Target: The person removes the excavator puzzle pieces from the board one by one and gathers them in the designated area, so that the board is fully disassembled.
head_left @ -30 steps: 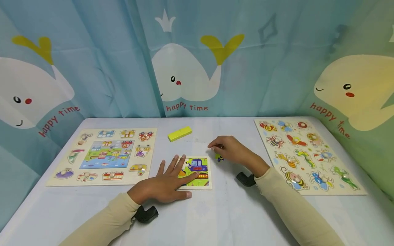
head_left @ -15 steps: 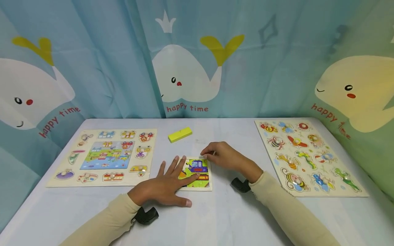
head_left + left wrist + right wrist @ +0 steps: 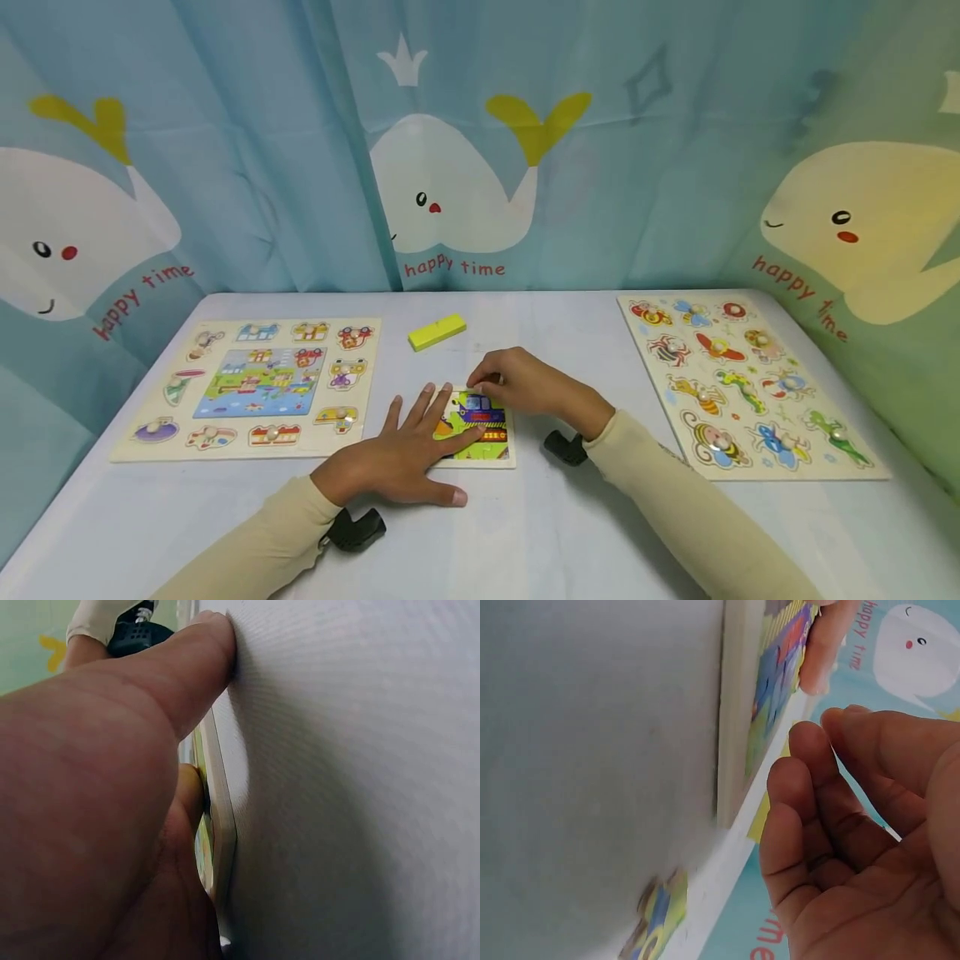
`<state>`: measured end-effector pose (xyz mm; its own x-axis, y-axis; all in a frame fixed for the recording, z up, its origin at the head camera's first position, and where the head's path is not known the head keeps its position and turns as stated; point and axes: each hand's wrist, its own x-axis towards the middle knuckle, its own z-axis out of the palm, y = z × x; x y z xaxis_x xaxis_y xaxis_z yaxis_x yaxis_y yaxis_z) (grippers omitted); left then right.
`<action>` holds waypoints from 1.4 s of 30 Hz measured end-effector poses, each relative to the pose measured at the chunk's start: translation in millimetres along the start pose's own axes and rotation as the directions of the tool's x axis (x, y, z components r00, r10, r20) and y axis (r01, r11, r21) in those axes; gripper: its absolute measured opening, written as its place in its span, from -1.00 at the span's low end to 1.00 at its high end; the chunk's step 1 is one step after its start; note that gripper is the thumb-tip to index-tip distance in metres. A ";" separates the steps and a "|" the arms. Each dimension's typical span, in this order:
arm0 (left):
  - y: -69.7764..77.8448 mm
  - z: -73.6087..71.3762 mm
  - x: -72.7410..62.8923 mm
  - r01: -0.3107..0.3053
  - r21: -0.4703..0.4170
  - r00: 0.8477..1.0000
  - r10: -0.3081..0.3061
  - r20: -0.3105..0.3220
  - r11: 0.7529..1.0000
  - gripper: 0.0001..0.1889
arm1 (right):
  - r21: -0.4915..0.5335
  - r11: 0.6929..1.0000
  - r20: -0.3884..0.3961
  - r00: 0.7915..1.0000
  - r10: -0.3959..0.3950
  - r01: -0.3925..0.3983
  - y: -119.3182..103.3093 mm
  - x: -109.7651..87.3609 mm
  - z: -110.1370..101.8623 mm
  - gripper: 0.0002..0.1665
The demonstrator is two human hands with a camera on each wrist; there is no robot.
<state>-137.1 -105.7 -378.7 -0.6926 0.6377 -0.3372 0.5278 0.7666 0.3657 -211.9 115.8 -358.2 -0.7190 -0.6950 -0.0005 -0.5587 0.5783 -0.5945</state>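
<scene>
A small framed jigsaw puzzle [image 3: 495, 450] with a purple vehicle picture lies in the middle of the table. My left hand [image 3: 405, 454] lies flat across its left side with fingers spread; its thumb rests beside the frame. Over the puzzle's top edge, the right hand [image 3: 528, 383] has thumb and index finger in a pinch. A small pale edge, seemingly a puzzle piece [image 3: 476, 390], shows at those fingertips; most of it is hidden. In the right wrist view, a loose blue, yellow and green puzzle piece [image 3: 661, 919] lies on the table beside the frame.
A yellow block [image 3: 437, 332] lies behind the puzzle. On the left is a knob puzzle board [image 3: 165, 450] with vehicles, and on the right a knob puzzle board [image 3: 810, 471] with insects. A curtain with whales [image 3: 457, 183] hangs around the table's back and sides.
The right hand has moved left, from above the loose piece at the puzzle's right to the puzzle's top edge. My left hand has stayed in place on the puzzle.
</scene>
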 end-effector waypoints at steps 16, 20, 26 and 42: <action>-2.5 -1.3 -1.4 -0.011 -0.010 1.000 0.011 -0.005 1.000 -0.16 | -0.065 0.995 0.074 0.995 -0.067 0.072 -1.9 13.5 8.4 -0.82; -2.4 -1.0 -1.9 -0.015 -0.013 1.000 0.015 -0.004 1.000 -0.16 | -0.081 0.995 0.083 0.995 -0.058 0.064 -3.5 14.3 10.0 -0.81; -1.5 -1.8 -2.4 -0.027 -0.027 1.000 0.027 -0.006 0.999 -0.17 | -0.096 0.992 0.082 0.994 -0.073 0.081 -4.2 14.3 10.6 -0.81; -1.0 -2.1 -1.5 -0.028 -0.012 1.000 0.028 -0.010 1.000 -0.18 | -0.099 0.995 0.051 0.998 -0.021 0.026 -6.5 14.1 12.1 -0.77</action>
<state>-137.6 -107.5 -376.8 -0.6825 0.6581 -0.3180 0.5410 0.7474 0.3856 -213.4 97.2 -364.1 -0.6849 -0.7281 -0.0291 -0.6155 0.5995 -0.5116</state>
